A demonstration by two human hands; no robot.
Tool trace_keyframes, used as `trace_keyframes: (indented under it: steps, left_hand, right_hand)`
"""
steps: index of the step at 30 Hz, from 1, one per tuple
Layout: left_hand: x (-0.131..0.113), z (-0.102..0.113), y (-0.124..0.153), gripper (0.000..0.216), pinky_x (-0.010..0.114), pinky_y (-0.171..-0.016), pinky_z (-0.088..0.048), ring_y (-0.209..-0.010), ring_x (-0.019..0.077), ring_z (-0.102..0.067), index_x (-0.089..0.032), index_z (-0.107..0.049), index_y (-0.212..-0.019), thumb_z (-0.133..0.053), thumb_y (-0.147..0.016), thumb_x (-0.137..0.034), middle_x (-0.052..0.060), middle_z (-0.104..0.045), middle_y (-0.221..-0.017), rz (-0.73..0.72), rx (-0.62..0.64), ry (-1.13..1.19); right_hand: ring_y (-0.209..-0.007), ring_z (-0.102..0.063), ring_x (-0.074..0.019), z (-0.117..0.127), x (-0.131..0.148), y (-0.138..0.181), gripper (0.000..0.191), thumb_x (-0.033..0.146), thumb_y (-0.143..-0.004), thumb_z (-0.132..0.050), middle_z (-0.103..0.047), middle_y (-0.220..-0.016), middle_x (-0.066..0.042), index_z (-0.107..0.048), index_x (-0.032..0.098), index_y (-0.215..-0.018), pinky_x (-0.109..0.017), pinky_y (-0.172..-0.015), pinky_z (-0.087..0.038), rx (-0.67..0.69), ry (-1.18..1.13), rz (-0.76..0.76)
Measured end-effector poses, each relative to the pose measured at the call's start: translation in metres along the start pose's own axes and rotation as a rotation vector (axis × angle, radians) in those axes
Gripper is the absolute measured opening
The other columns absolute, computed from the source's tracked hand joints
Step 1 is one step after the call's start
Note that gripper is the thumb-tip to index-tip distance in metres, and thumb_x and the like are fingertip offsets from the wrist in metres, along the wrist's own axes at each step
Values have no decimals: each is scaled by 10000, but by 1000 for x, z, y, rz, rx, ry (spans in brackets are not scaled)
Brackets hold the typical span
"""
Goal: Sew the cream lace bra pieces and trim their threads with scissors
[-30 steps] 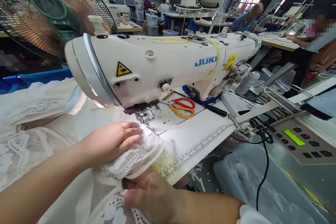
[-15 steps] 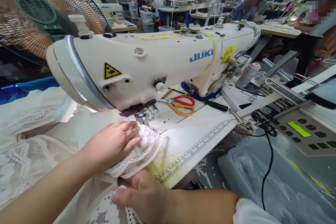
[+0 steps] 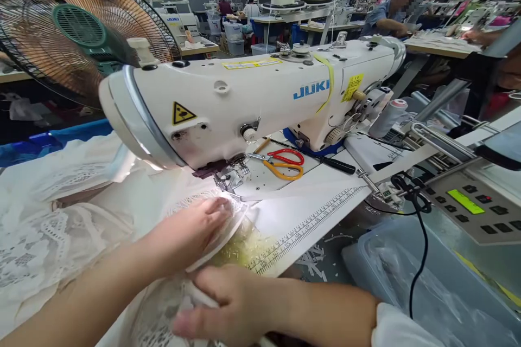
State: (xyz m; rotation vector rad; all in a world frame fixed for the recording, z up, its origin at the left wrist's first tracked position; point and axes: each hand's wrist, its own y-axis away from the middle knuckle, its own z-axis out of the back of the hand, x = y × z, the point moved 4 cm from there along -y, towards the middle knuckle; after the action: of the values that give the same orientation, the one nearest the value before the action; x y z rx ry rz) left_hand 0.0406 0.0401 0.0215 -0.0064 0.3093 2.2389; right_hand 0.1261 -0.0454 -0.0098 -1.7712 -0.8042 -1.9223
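Note:
White lace fabric (image 3: 238, 214) runs along the sewing machine bed to the presser foot (image 3: 234, 176). My left hand (image 3: 199, 230) rests on it just in front of the foot, its fingers bent and drawn together on the lace. Lower down, my right hand (image 3: 232, 298) grips a nearer part of the same fabric, with the thumb on top and the other fingers mostly hidden. The needle area is partly covered by the white JUKI sewing machine (image 3: 264, 87). More lace cloth (image 3: 52, 238) lies heaped to the left.
Red-and-orange-handled scissors (image 3: 287, 165) and a black-handled screwdriver (image 3: 337, 165) lie on the bed behind the foot. A printed ruler (image 3: 301, 233) follows the table's front edge. A control panel (image 3: 472, 211), a plastic bin (image 3: 391, 271) and a fan (image 3: 81, 32) stand around. Other people sit farther back.
My left hand has shifted slightly right, its fingers now more bent and bunched. The lace edge under it has shifted, while my right hand stays near its place. The view has turned slightly left.

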Motion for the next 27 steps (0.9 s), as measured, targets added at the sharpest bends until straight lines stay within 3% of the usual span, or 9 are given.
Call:
trace_keyframes:
  steps: [1, 2, 4, 6, 9, 12, 18, 22, 27]
  left_hand:
    - [-7, -3, 5, 385, 384, -907, -566, -1095, 274, -646, -189, -709, -1083, -390, -870, -162, 132, -653, -1253, -35, -10, 26]
    - [-14, -6, 9, 374, 385, -927, -558, -1111, 269, -641, -201, -710, -1081, -406, -868, -165, 116, -662, -1252, -69, -29, 48]
    - [-29, -13, 20, 355, 407, -952, -538, -1096, 263, -643, -204, -714, -1054, -416, -867, -166, 102, -690, -1205, -124, -97, 72]
    - [-41, -21, 29, 350, 446, -956, -514, -1053, 262, -649, -197, -710, -1024, -387, -891, -171, 96, -708, -1164, -123, -197, 46]
    - [-48, -33, 40, 361, 489, -1000, -445, -1082, 264, -629, -186, -667, -1102, -346, -939, -171, 91, -696, -1207, -57, -325, -13]
    - [-46, -44, 46, 334, 487, -1050, -367, -1119, 251, -602, -204, -633, -1136, -341, -974, -190, 65, -682, -1240, -42, -398, -24]
    - [-32, -51, 44, 410, 458, -1070, -311, -1130, 247, -569, -190, -498, -1361, -352, -984, -255, 98, -642, -1225, -99, -535, -78]
    - [-19, -50, 37, 406, 467, -1039, -315, -1130, 257, -559, -234, -515, -1349, -372, -979, -322, 86, -605, -1310, -155, -515, -102]
    - [-3, -41, 30, 362, 459, -997, -344, -1031, 245, -580, -231, -559, -1276, -388, -963, -294, 62, -646, -1246, -217, -513, -68]
  right_hand:
    - [-606, -418, -140, 5, 7, 9, 425, 553, -811, -632, -426, -608, 34, -424, 212, -665, -275, -576, -345, 180, 219, 15]
    - [-604, -418, -132, 17, 16, 17, 390, 480, -852, -614, -435, -592, 37, -429, 203, -649, -269, -583, -339, 211, 401, 55]
    - [-675, -478, -144, 46, 30, 23, 242, 356, -926, -537, -546, -695, 8, -563, 187, -755, -276, -627, -356, 73, 747, 89]
    - [-822, -537, -174, 71, 38, 19, 180, 235, -951, -482, -637, -923, -54, -649, 173, -973, -292, -695, -385, -94, 1011, 92]
    - [-984, -543, -217, 88, 27, 8, 238, 106, -910, -493, -636, -1126, -90, -675, 171, -1049, -310, -753, -406, -27, 1269, 92]
    - [-988, -534, -218, 94, 9, 6, 217, 79, -888, -514, -646, -1115, -81, -686, 163, -991, -316, -785, -422, 83, 1349, 145]
    - [-943, -499, -206, 94, -5, 19, 255, 69, -872, -516, -638, -1058, -88, -668, 168, -1051, -318, -795, -423, -10, 1326, 265]
    - [-966, -501, -218, 90, -6, 15, 334, 61, -855, -514, -625, -1057, -88, -651, 172, -1139, -337, -810, -422, -37, 1343, 213]
    - [-989, -531, -235, 88, -3, 4, 410, 74, -851, -511, -628, -1013, -93, -622, 174, -1232, -336, -786, -424, -23, 1404, 106]
